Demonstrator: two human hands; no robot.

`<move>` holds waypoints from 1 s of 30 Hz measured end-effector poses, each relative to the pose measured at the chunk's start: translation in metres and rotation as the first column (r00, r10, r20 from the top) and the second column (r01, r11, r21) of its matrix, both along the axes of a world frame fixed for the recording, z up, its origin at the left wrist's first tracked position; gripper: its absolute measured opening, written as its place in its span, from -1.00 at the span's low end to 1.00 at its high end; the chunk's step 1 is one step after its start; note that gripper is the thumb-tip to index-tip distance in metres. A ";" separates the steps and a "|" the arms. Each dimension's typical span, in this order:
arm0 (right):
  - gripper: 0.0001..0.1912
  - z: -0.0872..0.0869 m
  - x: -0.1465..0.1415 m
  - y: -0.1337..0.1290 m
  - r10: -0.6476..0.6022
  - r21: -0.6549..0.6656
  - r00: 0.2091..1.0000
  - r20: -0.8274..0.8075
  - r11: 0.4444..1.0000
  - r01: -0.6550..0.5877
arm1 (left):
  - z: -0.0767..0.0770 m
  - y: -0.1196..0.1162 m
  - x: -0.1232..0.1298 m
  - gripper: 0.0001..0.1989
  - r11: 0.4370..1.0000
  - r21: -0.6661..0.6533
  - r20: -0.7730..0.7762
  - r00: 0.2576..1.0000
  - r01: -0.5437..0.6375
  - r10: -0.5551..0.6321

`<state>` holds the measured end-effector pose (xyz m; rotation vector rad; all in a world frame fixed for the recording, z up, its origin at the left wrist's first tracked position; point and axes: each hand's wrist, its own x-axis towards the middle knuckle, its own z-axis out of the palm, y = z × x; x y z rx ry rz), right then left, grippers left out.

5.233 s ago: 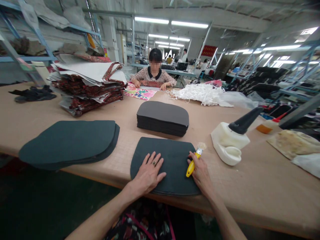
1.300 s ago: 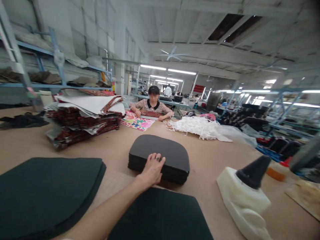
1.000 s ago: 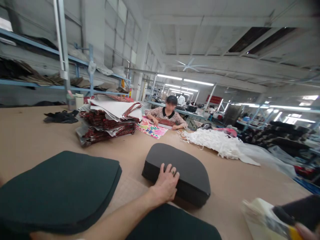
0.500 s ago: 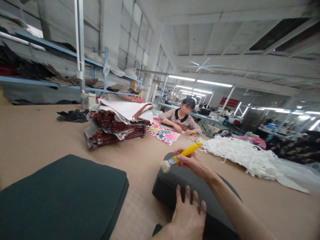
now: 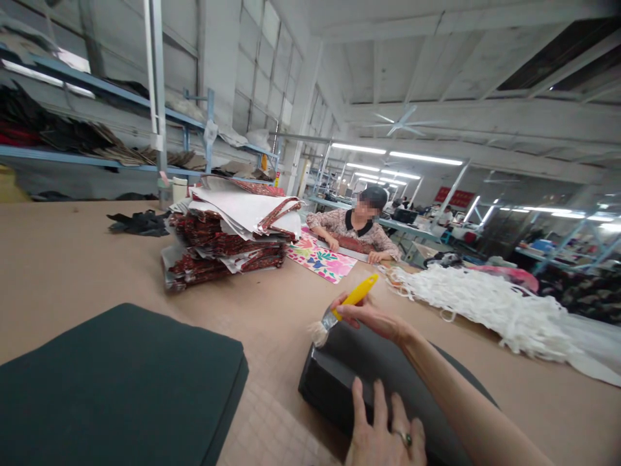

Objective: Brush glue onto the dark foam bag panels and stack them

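Observation:
A yellow-handled paintbrush [image 5: 356, 292] with pale bristles is gripped in my right hand [image 5: 371, 317], fingers closed round its lower handle. Its bristles touch the far left end of a dark grey stack of sheets [image 5: 388, 362], near the folded or layered edge. On the near side of this stack my left hand [image 5: 385, 427] rests with fingers spread, a ring on one of them. To the left lies another stack of dark green-black sheets [image 5: 121, 382], apart from both hands.
A tall pile of white and red-patterned pieces [image 5: 233, 233] stands further back. Black scraps [image 5: 138, 223] lie left of it. Across the table a person [image 5: 361, 223] handles a floral sheet [image 5: 323, 259]. White strips [image 5: 485, 304] are heaped at the right. Shelves [image 5: 97, 90] line the wall.
The paintbrush in my right hand has moved slightly left and down, to the stack's end. My left hand has shifted right and toward me along the stack. The view has tilted slightly.

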<state>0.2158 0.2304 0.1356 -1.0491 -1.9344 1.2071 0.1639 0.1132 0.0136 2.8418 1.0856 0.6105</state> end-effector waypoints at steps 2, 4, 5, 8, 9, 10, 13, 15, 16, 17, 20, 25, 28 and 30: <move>-0.73 -0.003 0.001 0.004 0.028 -0.018 0.999 0.016 0.999 -0.027 | -0.012 0.002 0.006 -0.65 0.999 0.036 0.007 1.000 -0.031 0.030; -0.73 -0.006 0.004 0.012 0.002 -0.006 1.000 0.017 1.000 -0.002 | -0.026 0.005 0.013 -0.68 0.993 0.076 0.032 0.996 -0.086 0.084; -0.73 -0.008 0.006 0.018 -0.028 0.009 1.000 0.014 1.000 0.028 | -0.034 0.007 0.017 -0.69 0.988 0.106 0.049 0.993 -0.109 0.104; -0.74 -0.013 0.019 0.037 -0.136 0.066 0.991 -0.006 0.989 0.136 | -0.057 0.015 0.027 -0.74 0.957 0.244 0.104 0.985 -0.159 0.138; -0.74 -0.015 0.024 0.042 -0.168 0.085 0.986 -0.013 0.982 0.169 | -0.062 0.017 0.030 -0.75 0.937 0.302 0.129 0.981 -0.175 0.142; -0.74 -0.016 0.030 0.047 -0.199 0.103 0.980 -0.019 0.974 0.200 | -0.067 0.019 0.033 -0.76 0.912 0.357 0.160 0.975 -0.202 0.153; -0.70 -0.020 0.046 0.057 -0.295 0.148 0.955 -0.029 0.944 0.296 | -0.072 0.024 0.035 -0.80 0.820 0.509 0.241 0.958 -0.261 0.155; -0.68 -0.022 0.057 0.060 -0.361 0.169 0.932 -0.025 0.917 0.360 | -0.069 0.026 0.032 -0.81 0.770 0.589 0.241 0.963 -0.245 0.122; -0.68 -0.023 0.063 0.061 -0.392 0.178 0.920 -0.022 0.904 0.390 | -0.066 0.026 0.030 -0.80 0.752 0.619 0.230 0.968 -0.227 0.102; -0.68 -0.024 0.069 0.062 -0.422 0.186 0.906 -0.018 0.889 0.418 | -0.062 0.026 0.026 -0.80 0.736 0.643 0.225 0.971 -0.212 0.084; -0.70 -0.026 0.088 0.059 -0.499 0.209 0.866 -0.012 0.846 0.490 | -0.048 0.023 0.011 -0.81 0.706 0.689 0.209 0.978 -0.165 0.024; -0.67 -0.026 0.126 0.031 -0.602 0.234 0.799 -0.017 0.774 0.588 | -0.010 0.008 -0.018 -0.70 0.856 0.515 0.053 0.998 -0.053 0.031; -0.65 -0.026 0.152 0.004 -0.671 0.254 0.741 -0.015 0.714 0.652 | 0.022 -0.001 -0.030 -0.61 0.965 0.243 -0.115 0.991 0.098 -0.071; -0.65 -0.027 0.171 -0.016 -0.723 0.271 0.690 -0.010 0.662 0.698 | 0.039 -0.005 -0.034 -0.58 0.991 0.059 -0.158 0.981 0.123 -0.112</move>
